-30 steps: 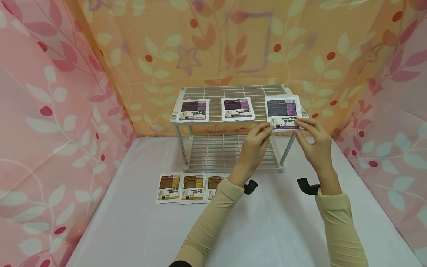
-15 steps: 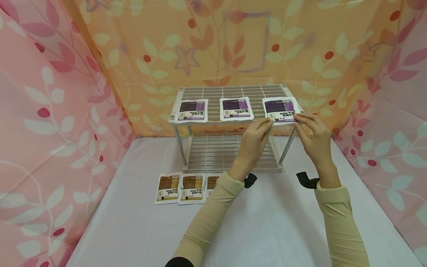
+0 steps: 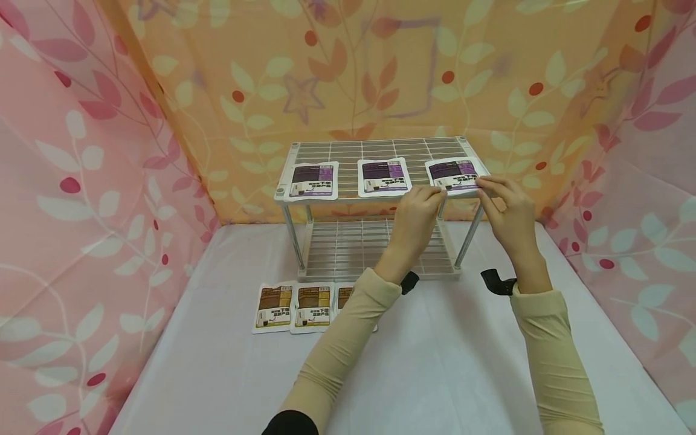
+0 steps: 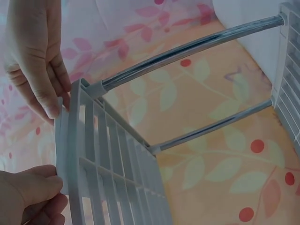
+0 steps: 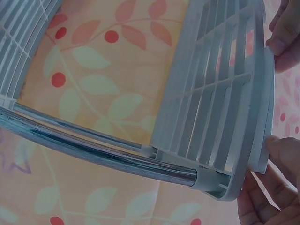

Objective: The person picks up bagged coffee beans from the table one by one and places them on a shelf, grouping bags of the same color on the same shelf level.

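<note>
The left forearm (image 3: 348, 338) is covering most of the third brown packet (image 3: 344, 297) on the desk (image 3: 446, 374). Print on the purple packet (image 3: 455, 173) is showing too small to read. In both wrist views the packet is appearing only edge-on along the rack (image 4: 112, 173), its face hidden, and the picture edges are cutting off both hands, leaving only fingers (image 5: 283, 40) in view.

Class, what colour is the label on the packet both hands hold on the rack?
Purple packet, white-edged; clearest in the head view.

Purple packets (image 3: 383, 177), white rack (image 3: 348, 147), brown packets (image 3: 293, 307), leaf-patterned curtains (image 3: 81, 181).
</note>
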### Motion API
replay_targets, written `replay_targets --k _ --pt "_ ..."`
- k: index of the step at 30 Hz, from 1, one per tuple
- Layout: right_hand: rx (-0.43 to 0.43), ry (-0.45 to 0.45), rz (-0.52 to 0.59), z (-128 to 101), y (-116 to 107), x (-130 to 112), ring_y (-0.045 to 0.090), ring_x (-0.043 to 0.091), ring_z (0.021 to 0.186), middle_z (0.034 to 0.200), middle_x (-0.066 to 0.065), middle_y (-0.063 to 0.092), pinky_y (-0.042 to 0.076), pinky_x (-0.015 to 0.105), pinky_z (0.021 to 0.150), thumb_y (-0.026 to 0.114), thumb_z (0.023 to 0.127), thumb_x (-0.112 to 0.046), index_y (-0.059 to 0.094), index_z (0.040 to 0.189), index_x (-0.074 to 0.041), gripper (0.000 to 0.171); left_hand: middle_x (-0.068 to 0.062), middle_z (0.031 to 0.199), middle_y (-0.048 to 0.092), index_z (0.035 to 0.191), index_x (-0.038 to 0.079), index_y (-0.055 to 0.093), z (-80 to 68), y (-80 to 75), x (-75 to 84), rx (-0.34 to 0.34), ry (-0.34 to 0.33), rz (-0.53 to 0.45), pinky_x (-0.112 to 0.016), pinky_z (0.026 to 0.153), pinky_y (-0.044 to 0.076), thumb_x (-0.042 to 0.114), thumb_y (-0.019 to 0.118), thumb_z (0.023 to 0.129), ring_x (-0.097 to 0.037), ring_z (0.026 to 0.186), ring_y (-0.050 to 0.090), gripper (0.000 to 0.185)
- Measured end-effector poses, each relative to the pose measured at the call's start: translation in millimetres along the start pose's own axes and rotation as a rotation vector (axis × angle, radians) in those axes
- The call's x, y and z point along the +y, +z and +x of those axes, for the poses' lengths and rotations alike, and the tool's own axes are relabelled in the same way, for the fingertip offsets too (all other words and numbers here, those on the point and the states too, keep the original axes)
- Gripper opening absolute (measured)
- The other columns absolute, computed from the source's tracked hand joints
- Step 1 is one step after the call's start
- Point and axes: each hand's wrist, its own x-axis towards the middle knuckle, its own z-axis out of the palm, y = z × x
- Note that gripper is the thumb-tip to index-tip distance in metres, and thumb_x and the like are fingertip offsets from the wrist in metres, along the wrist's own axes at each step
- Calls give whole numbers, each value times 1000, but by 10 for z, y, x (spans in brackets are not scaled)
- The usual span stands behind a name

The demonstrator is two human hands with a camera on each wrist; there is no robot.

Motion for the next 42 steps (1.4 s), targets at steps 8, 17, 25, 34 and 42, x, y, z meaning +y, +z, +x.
replay_targets --k 8,17,25,34,42 --pt "-14 11 -21 50 33 40 60 31 91 107 16 65 34 8 77 66 84 -4 70 104 0 21 5 101 68 98 17 74 62 17 -8 -21 -4 74 -17 84 47 11 64 86 -8 98 61 17" --pt "-41 29 -44 67 52 83 59 33 100 108 15 64 42 25 84 65 85 -6 69 106 -1 22 3 104 67 100 16 73 69 41 -10 -49 -26 38 -18 88 46 13 63 88 -10 99 61 16" --pt "-49 24 -30 71 64 88 54 36 104 109 17 64 41 48 87 64 85 -5 69 105 0 21 1 107 67 104 14 72 55 61 -18 -42 -1 31 -24 100 41 16 58 91 -13 102 60 19" --pt "-72 -3 -41 44 65 100 51 38 104 111 17 63 36 49 86 63 87 -7 68 107 0 22 2 115 65 111 17 69 21 28 16 -77 6 81 -34 111 30 18 55 92 -12 109 57 23" --pt "-82 -40 -53 -13 64 106 45 37 117 123 18 58 29 52 98 63 86 -10 64 117 -4 31 1 119 62 114 17 67 -87 32 34 -18 66 44 -37 116 16 20 54 92 -13 114 55 25"
